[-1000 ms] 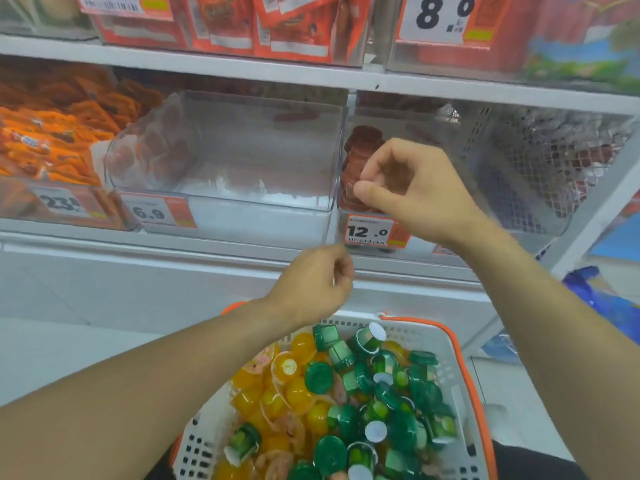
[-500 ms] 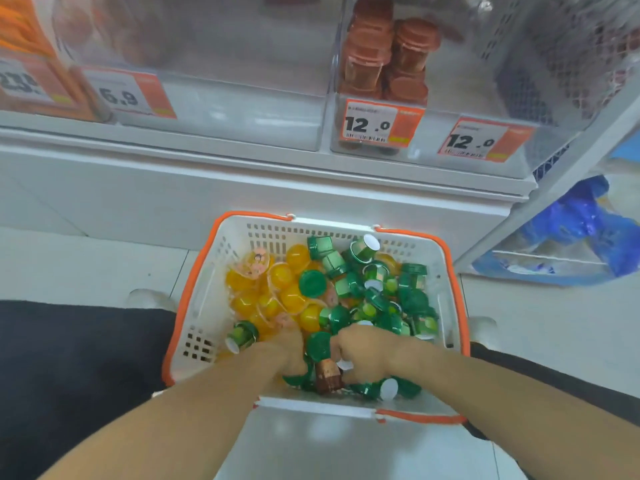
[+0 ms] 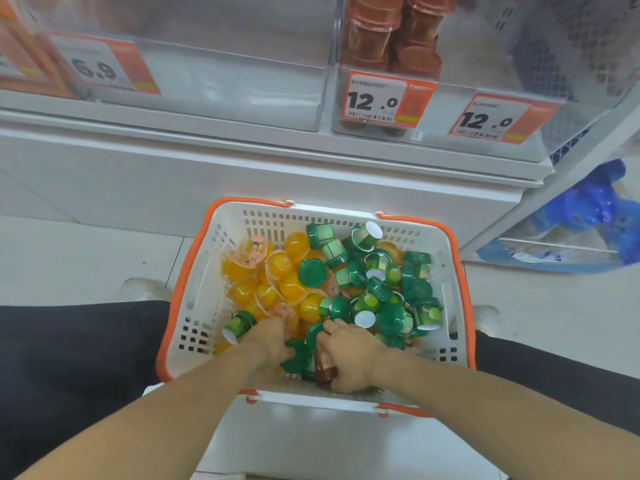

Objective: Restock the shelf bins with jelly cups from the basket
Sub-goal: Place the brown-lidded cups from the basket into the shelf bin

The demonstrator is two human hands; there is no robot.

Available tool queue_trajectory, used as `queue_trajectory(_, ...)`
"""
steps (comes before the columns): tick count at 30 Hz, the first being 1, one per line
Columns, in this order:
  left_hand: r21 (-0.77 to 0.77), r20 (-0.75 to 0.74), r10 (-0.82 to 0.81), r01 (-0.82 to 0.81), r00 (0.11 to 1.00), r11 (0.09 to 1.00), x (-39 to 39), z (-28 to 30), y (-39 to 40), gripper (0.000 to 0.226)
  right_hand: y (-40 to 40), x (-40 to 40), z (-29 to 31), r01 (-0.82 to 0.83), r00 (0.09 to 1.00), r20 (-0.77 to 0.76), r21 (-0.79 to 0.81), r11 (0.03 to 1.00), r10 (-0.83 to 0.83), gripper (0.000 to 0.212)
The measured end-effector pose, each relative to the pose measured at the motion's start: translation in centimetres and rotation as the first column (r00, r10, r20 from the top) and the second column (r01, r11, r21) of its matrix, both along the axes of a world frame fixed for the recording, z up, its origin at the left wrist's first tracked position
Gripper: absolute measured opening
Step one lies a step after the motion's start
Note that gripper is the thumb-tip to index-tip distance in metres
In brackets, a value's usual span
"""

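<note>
On pale floor [image 3: 86, 258] below shelf bins [image 3: 221, 74]: basket [image 3: 194, 282], hands (right [image 3: 349, 358] gripping brown cup [image 3: 325, 367], left [image 3: 270, 341] grip unclear).

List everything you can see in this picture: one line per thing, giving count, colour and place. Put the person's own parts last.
basket: one, white with orange rim, on the floor below the shelf
green jelly cups: many, green, right side of basket
yellow jelly cups: many, yellow-orange, left side of basket
brown cup: one, brown, at basket's near edge, by right hand
brown cups: several, stacked, in right shelf bin
price tags: three, orange and white, on bin fronts
blue bag: one, far right
left hand: in basket
right hand: in basket
</note>
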State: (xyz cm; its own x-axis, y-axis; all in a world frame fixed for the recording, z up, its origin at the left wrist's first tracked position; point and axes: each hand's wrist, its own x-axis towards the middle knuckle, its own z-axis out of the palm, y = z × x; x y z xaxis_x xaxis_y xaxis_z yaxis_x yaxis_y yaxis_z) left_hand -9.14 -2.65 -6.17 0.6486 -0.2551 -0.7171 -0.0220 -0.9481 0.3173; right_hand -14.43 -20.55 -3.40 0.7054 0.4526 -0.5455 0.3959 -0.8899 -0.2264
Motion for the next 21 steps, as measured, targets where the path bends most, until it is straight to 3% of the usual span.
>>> queue_trajectory(2, -0.015, -0.083, 0.017, -0.018, 0.996, 1.0, 0.8, 1.0, 0.1, 0.019, 0.3, 0.8, 1.0, 0.256, 0.958, -0.164, 0.118, 0.96, -0.235, 0.048)
queue_trajectory(5, -0.088, -0.163, 0.007, -0.021, 0.987, 0.996, 3.0, 4.3, 0.0, 0.004, 0.5, 2.9, 3.3, 0.632, 0.759, -0.402, 0.264, 0.728, -0.513, 0.029)
queue_trajectory(7, -0.249, -0.203, 0.124, -0.173, 0.971, 0.953, 5.0, 6.9, -0.2, 0.023, -0.1, 4.9, 5.0, 0.764, 0.642, -0.479, 0.338, 0.549, -0.599, 0.029)
queue_trajectory(8, -0.374, -0.285, 0.227, -0.326, 0.931, 0.868, 5.9, 8.4, -0.3, 0.027, -0.6, 5.9, 6.0, 0.818, 0.576, -0.532, 0.371, 0.44, -0.621, 0.031)
queue_trajectory(10, -0.586, -0.473, 0.303, -0.552, 0.827, 0.593, 7.1, 11.7, -0.7, 0.027, -1.5, 7.7, 8.5, 0.861, 0.492, -0.608, 0.445, 0.245, -0.624, 0.042)
queue_trajectory(11, -0.644, -0.53, 0.277, -0.593, 0.801, 0.483, 7.7, 13.4, -1.0, 0.029, -1.8, 8.5, 10.0, 0.859, 0.471, -0.63, 0.486, 0.159, -0.617, 0.046)
queue_trajectory(13, -0.721, -0.55, 0.23, -0.595, 0.803, 0.355, 8.4, 16.5, -2.0, 0.039, -2.1, 9.8, 13.2, 0.831, 0.446, -0.65, 0.557, 0.013, -0.615, 0.049)
queue_trajectory(15, -0.797, -0.458, 0.243, -0.516, 0.855, 0.315, 8.8, 19.2, -3.2, 0.047, -2.4, 10.7, 16.5, 0.798, 0.447, -0.621, 0.602, -0.027, -0.644, 0.051)
queue_trajectory(17, -0.859, -0.346, 0.296, -0.428, 0.89, 0.281, 8.9, 21.5, -4.5, 0.05, -3.3, 11.3, 19.7, 0.782, 0.462, -0.547, 0.623, 0.03, -0.699, 0.054)
queue_trajectory(19, -0.899, -0.315, 0.346, -0.395, 0.884, 0.192, 8.9, 23.3, -5.6, 0.05, -4.6, 11.8, 22.7, 0.757, 0.469, -0.431, 0.645, 0.1, -0.771, 0.055)
queue_trajectory(21, -0.922, -0.302, 0.374, -0.368, 0.877, 0.117, 9.1, 24.6, -6.5, 0.052, -6.1, 11.9, 25.3, 0.695, 0.466, -0.328, 0.71, 0.111, -0.821, 0.047)
